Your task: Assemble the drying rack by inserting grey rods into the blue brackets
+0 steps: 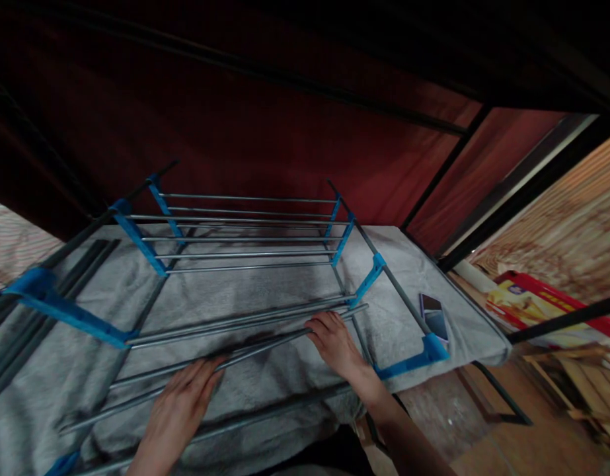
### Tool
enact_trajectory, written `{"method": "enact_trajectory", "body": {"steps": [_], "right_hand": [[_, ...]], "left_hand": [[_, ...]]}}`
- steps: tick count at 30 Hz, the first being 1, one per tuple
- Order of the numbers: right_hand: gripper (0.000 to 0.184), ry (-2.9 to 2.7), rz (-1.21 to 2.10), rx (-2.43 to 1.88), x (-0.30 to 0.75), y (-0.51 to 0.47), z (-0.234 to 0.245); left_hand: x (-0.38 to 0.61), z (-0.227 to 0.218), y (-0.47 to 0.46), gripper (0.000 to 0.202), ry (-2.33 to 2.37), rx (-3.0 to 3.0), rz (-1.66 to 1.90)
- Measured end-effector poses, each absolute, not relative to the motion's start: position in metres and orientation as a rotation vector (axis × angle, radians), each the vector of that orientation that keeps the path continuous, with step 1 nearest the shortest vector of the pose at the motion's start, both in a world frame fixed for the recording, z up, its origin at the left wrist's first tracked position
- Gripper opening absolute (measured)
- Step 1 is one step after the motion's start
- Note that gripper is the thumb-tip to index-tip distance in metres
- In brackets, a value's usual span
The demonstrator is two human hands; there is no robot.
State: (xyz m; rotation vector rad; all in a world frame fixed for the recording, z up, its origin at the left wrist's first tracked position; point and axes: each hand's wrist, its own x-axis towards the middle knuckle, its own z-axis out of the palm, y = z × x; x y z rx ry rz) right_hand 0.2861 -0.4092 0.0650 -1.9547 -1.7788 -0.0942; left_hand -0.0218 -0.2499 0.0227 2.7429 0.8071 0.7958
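A metal rack frame with grey rods and blue plastic connectors lies on a grey blanket. Several loose grey rods run across its near part. My left hand rests on the low end of these rods, fingers curled over them. My right hand lies on the rods' upper end near a blue connector, fingers bent over the rods.
A phone lies on the blanket at the right, beside a blue corner connector. A red fabric wall stands behind the rack. Wooden floor, a red and yellow package and wooden pieces are to the right.
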Motion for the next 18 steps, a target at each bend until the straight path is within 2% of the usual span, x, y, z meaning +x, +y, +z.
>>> {"method": "enact_trajectory", "body": {"steps": [8,13,18], "right_hand": [[0.016,-1.789,-0.173,-1.898,0.299,-0.377,0.079],[0.017,-1.787,-0.109,-1.975,0.299,-0.381,0.072],[0.017,-1.858,0.073,-2.058,0.285,-0.403,0.044]], "left_hand": [[-0.015,0.035,-0.234,0.045,0.775,2.755,0.913],[-0.012,0.026,-0.229,0.047,0.882,2.741,0.771],[-0.025,0.0,-0.233,0.044,0.895,2.682,0.521]]}}
